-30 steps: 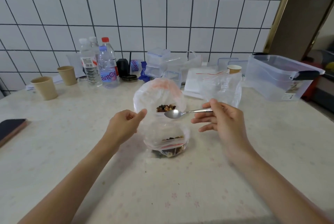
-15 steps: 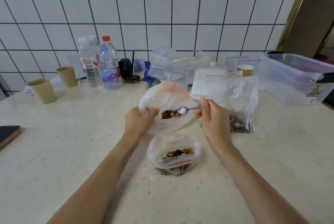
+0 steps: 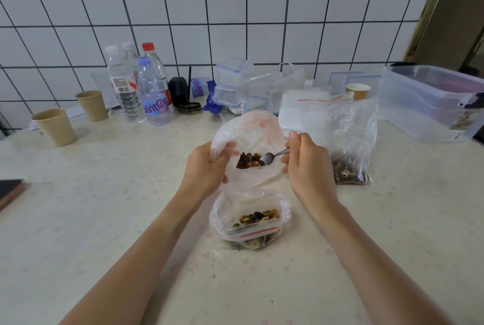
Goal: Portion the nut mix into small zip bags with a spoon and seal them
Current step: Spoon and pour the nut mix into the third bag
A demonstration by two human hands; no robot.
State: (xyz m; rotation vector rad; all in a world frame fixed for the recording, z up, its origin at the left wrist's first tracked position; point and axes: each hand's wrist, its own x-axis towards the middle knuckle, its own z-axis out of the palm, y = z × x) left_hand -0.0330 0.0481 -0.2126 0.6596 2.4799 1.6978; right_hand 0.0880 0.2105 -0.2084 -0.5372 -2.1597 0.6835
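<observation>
I see a cream table (image 3: 78,220) faintly printed with small pink flowers, and a far wall of white tiles (image 3: 183,5) gridded by dark grout. The clear zip bags (image 3: 250,222) carry red seal stripes over brown and tan nuts. Far left stand two tan paper cups (image 3: 55,127); one bottle has a red cap (image 3: 148,46).

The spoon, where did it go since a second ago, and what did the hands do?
The spoon, pinched by the right hand, moved left from outside the held bag into its mouth, and its bowl now rests against the nuts inside. The left hand, open beside the bag before, took hold of its edge. The small bag on the table and the big bag stayed put.
</observation>
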